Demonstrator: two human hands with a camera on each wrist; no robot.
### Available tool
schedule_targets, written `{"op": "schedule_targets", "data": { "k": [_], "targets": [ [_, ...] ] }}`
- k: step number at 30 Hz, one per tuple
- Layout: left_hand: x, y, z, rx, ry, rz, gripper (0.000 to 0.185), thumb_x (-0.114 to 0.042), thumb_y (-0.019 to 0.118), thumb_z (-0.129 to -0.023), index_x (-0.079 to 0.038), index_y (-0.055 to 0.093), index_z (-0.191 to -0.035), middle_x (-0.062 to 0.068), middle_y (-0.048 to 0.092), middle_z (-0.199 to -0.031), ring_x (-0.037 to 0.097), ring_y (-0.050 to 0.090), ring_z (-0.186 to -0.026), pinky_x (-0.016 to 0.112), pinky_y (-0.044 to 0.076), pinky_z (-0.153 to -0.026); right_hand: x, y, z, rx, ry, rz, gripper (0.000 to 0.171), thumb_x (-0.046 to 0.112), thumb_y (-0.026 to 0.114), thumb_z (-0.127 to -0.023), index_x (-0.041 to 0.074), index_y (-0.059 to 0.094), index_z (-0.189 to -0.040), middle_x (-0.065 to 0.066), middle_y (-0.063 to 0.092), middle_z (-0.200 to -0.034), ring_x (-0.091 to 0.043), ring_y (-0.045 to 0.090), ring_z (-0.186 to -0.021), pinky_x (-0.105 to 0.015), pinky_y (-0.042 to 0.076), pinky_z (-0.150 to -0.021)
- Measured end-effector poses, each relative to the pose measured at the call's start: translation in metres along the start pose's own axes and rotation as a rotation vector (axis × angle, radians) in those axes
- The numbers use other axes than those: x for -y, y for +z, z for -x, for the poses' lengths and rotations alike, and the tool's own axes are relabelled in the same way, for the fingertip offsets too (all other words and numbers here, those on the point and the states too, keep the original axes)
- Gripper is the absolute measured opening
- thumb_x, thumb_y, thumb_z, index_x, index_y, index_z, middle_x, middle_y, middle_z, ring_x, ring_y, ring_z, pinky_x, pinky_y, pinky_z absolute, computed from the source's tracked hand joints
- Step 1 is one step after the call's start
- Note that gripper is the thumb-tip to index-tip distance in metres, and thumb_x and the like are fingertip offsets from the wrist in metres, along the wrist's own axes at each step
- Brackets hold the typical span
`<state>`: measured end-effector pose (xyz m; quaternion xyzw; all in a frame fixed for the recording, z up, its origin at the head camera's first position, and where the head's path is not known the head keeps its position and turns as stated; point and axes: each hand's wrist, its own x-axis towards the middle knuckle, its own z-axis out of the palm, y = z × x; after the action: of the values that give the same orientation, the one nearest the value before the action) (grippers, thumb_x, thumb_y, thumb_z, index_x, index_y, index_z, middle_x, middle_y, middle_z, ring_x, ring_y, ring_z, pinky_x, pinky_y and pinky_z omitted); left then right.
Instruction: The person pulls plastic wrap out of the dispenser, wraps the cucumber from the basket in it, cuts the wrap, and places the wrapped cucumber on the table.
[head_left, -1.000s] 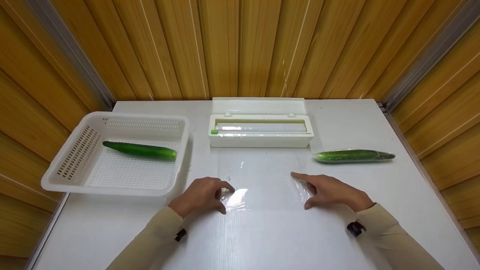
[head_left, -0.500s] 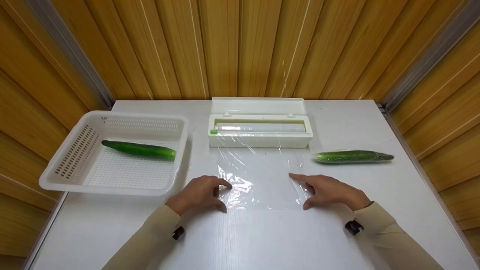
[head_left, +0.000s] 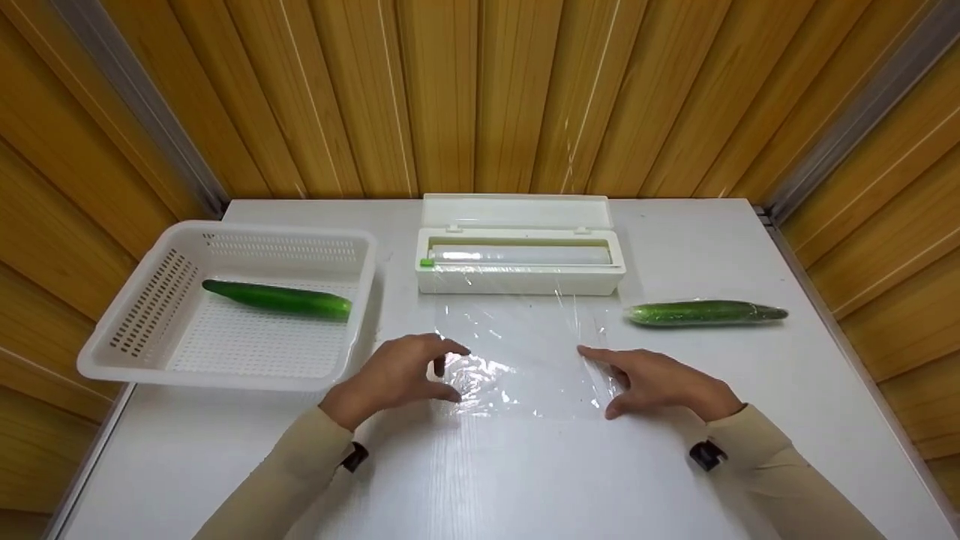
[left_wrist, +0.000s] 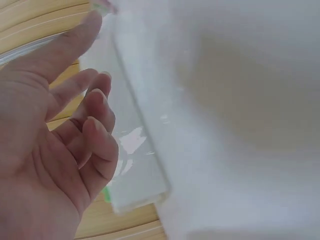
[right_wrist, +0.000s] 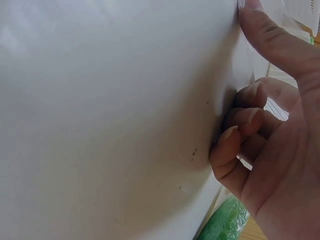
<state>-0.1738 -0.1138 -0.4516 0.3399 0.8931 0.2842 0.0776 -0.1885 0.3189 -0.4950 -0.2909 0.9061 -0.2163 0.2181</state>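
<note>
A sheet of clear plastic wrap (head_left: 525,367) lies in front of the white dispenser box (head_left: 521,281), reaching up to its front, wrinkled and shiny near the left side. My left hand (head_left: 401,375) is at the sheet's left edge, thumb and index finger apart; the left wrist view shows the other fingers loosely curled, holding nothing. At the right edge, my right hand (head_left: 660,382) touches the wrap with its spread thumb and index finger. Its other fingers (right_wrist: 225,150) rest near the table. Whether the left fingertips touch the wrap, I cannot tell.
A white plastic basket (head_left: 225,379) at the left holds a bare cucumber (head_left: 277,298). A cucumber in plastic wrap (head_left: 705,313) lies at the right. The box's lid (head_left: 517,211) stands raised at the back, with a roll (head_left: 525,255) inside. Wood-look panels surround the white table (head_left: 540,487).
My left hand has moved slightly up and away from the front corner. The wrap has more wrinkles at its left, and strands of shine run toward the box. My right hand has barely moved.
</note>
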Motion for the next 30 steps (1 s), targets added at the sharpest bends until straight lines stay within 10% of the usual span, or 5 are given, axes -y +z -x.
{"op": "schedule_targets", "data": {
  "k": [5,13,30],
  "targets": [
    [-0.012,-0.031,0.003,-0.12,0.048,-0.034,0.059,-0.03,0.095,-0.081,-0.013,0.073,-0.133,-0.001,0.07,-0.097,0.011,0.058,-0.067,0.029,0.051,-0.063,0.001,0.0,0.0,-0.005,0.011,0.012,0.101,0.04,0.094,-0.08,0.022,0.043,-0.165,0.011,0.047,-0.076,-0.005,0.044,-0.07,-0.029,0.04,-0.068],
    [-0.002,-0.073,0.013,-0.255,0.03,0.025,0.062,-0.022,0.097,-0.079,-0.009,0.072,-0.134,0.006,0.071,-0.12,0.029,0.068,-0.109,0.045,0.06,-0.089,-0.002,0.001,0.0,-0.006,0.014,-0.002,0.103,0.042,0.094,-0.079,0.022,0.042,-0.165,0.01,0.049,-0.078,-0.007,0.045,-0.07,-0.029,0.041,-0.068],
    [0.049,-0.134,0.029,-0.277,-0.214,-0.039,0.066,-0.017,0.096,-0.081,-0.003,0.067,-0.138,0.019,0.065,-0.139,0.042,0.058,-0.132,0.059,0.044,-0.112,-0.001,-0.001,0.002,-0.004,0.011,-0.015,0.103,0.045,0.093,-0.08,0.02,0.041,-0.165,0.009,0.05,-0.078,-0.007,0.045,-0.071,-0.03,0.041,-0.068]
  ]
}}
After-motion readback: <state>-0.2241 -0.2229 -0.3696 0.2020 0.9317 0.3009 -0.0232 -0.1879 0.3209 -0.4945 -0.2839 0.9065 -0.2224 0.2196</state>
